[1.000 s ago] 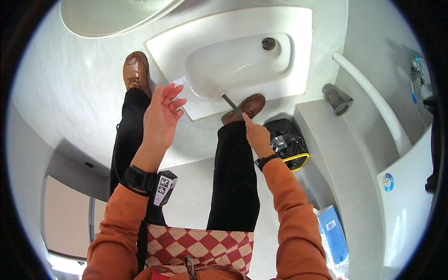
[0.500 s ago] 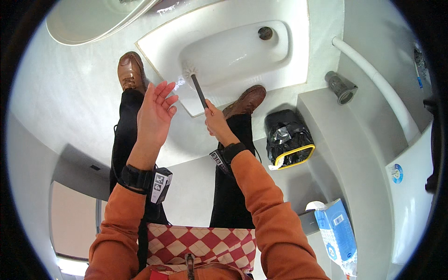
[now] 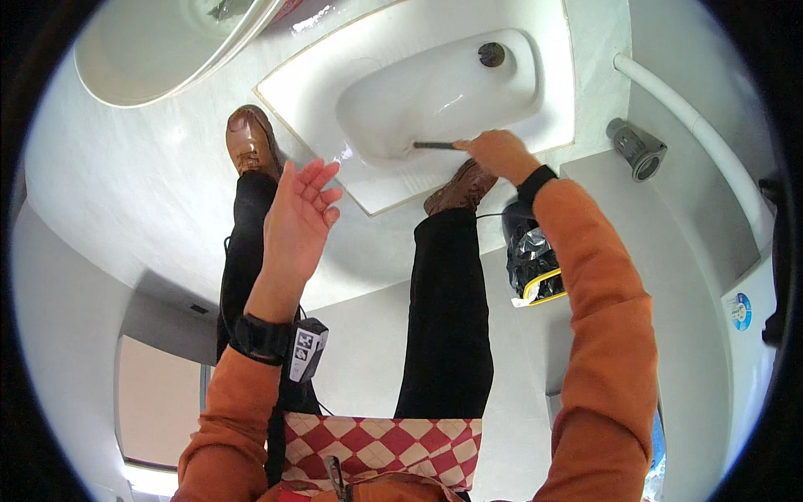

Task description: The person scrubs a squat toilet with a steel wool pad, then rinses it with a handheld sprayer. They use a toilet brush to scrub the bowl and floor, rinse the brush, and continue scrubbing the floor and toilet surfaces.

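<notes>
Two hands: right hand (image 3: 500, 154) grips thin dark rod (image 3: 435, 145) over glossy white basin (image 3: 435, 92); left hand (image 3: 297, 219) released, fingers spread.

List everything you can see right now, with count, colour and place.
Sink: one, white, top centre, dark drain at its far end.
Slim tool: one, dark, held over the sink's near rim.
Round basin or lid: one, white, top left.
Bin with black liner: one, black with yellow rim, on the floor right of the legs.
Pipe: one, white, upper right.
Metal fitting: one, grey, beside the pipe.
Shoes: two, brown, under the sink.
Left hand: open, empty, raised.
Right hand: gripping the slim tool.
</notes>
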Motion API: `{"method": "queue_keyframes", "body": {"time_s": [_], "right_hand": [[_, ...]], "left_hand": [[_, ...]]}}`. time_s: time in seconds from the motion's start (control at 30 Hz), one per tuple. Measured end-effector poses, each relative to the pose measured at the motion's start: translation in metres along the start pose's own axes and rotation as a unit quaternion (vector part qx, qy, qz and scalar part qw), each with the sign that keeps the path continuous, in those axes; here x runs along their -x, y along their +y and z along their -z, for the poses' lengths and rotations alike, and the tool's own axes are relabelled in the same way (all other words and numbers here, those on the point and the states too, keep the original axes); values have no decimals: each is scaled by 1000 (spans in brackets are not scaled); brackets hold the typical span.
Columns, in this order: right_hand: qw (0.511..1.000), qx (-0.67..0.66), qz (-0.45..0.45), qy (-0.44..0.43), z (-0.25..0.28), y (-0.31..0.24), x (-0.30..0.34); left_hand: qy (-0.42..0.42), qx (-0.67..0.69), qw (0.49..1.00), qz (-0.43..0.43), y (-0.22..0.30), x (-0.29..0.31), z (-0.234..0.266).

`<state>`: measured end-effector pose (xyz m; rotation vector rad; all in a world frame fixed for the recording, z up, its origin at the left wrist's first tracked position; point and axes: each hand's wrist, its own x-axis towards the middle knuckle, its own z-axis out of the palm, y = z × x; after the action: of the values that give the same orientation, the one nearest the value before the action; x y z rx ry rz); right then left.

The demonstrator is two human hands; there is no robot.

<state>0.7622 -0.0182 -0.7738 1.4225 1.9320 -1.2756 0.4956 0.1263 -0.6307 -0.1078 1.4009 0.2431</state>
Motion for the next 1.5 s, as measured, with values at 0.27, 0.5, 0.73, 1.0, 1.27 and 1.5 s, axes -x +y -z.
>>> {"method": "queue_keyframes", "body": {"time_s": [0.27,0.5,0.73,1.0,1.27,1.5], "right_hand": [[942,-305,-99,98,-59,-45,-11],[727,-636,-197,170,-82,-112,-37],[278,-928,-241,50,-10,-132,-34],[121,-908,-288,280,-7,-12,-67],[697,-674,-230,83,-60,-139,-35],[944,-136,-274,126,-51,-25,13]], "left_hand": [[14,-17,999,28,-4,3,-10],[15,-53,998,44,-16,2,-12],[30,-69,997,36,-15,-8,-5],[35,-61,997,36,-18,-11,-6],[23,-58,997,36,-14,-10,-6],[0,-36,999,30,-7,-7,-5]]}}
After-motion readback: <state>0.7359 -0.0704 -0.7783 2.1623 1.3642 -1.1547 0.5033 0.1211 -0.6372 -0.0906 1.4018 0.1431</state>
